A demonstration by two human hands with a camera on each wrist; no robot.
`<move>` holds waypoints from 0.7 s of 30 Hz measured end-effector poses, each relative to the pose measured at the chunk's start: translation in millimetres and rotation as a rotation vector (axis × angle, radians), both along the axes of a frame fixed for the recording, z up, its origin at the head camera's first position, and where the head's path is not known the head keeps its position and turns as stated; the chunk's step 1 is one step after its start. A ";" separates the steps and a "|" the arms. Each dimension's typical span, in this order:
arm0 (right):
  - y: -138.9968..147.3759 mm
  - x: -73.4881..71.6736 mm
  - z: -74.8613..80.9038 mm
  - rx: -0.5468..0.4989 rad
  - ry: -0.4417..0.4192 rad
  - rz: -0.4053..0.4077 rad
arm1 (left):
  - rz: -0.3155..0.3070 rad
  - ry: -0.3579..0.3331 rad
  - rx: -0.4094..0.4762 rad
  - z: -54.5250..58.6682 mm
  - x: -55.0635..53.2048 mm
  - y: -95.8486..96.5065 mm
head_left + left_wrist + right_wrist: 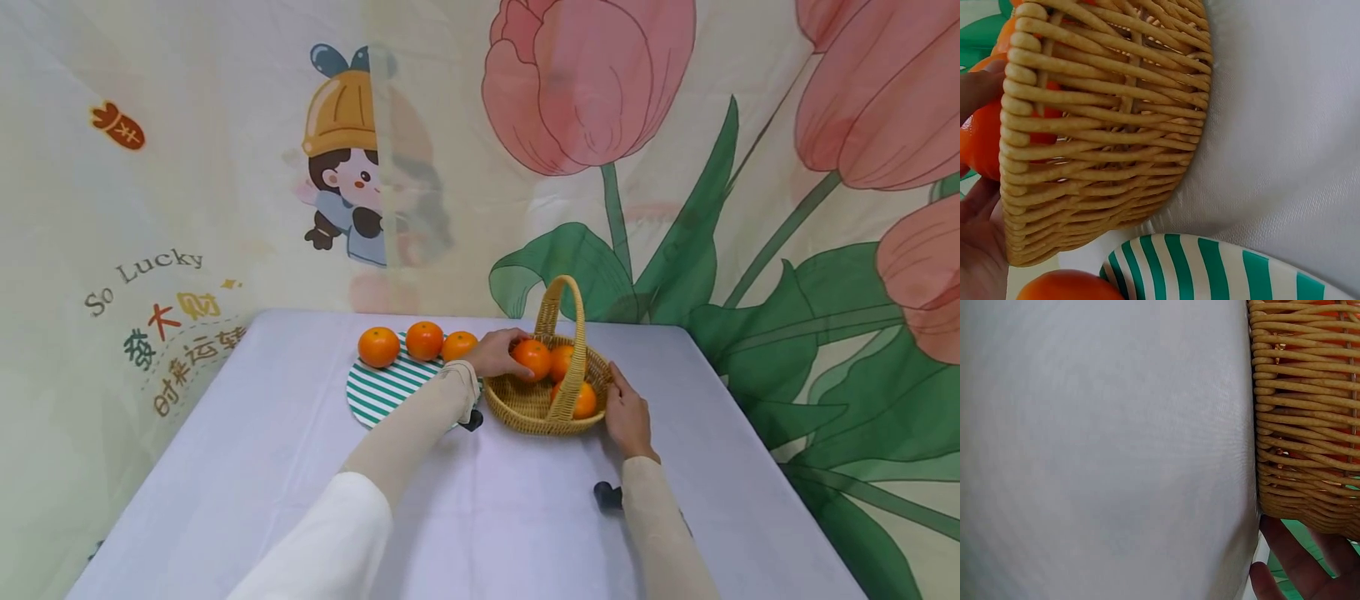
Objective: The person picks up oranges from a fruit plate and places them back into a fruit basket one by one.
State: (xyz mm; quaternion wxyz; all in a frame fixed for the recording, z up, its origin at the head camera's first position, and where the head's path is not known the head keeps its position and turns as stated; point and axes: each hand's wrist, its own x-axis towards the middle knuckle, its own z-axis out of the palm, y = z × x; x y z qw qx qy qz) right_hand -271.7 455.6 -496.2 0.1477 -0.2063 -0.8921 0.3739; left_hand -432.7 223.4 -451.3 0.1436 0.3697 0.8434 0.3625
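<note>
My left hand reaches over the left rim of a wicker basket and grips an orange with thumb and fingers. In the left wrist view, that orange shows just behind the basket's rim, the thumb on top of it. Two more oranges lie in the basket: one orange beside the gripped one, another orange nearer the front, partly behind the tall arched handle. At the basket's right side, my right hand rests against the weave with fairly straight, spread fingers, as the right wrist view shows.
Left of the basket lies a round green-and-white striped mat. Along its back edge sit three oranges, a left one, a middle one and a right one near my left wrist. A pale cloth covers the table; a printed curtain hangs behind.
</note>
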 end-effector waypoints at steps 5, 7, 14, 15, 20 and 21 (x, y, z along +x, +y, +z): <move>0.4 0.4 0.5 -0.002 0.001 -0.001 | 0.003 0.013 -0.029 2.4 0.6 1.3; 0.5 0.6 0.3 -0.005 -0.002 0.002 | 0.004 0.013 -0.048 2.1 0.2 2.5; 0.7 1.5 -1.1 -0.006 0.006 0.001 | -0.017 0.050 -0.156 -4.9 -0.7 11.9; 0.4 1.6 -1.2 -0.001 0.012 0.002 | -0.015 0.043 -0.154 -4.9 0.2 12.7; -0.4 1.8 -4.1 0.016 0.029 0.001 | 0.005 0.015 -0.133 -5.2 4.5 14.7; -0.3 1.5 -4.3 0.020 0.027 0.001 | 0.010 0.014 -0.133 -5.3 4.6 15.1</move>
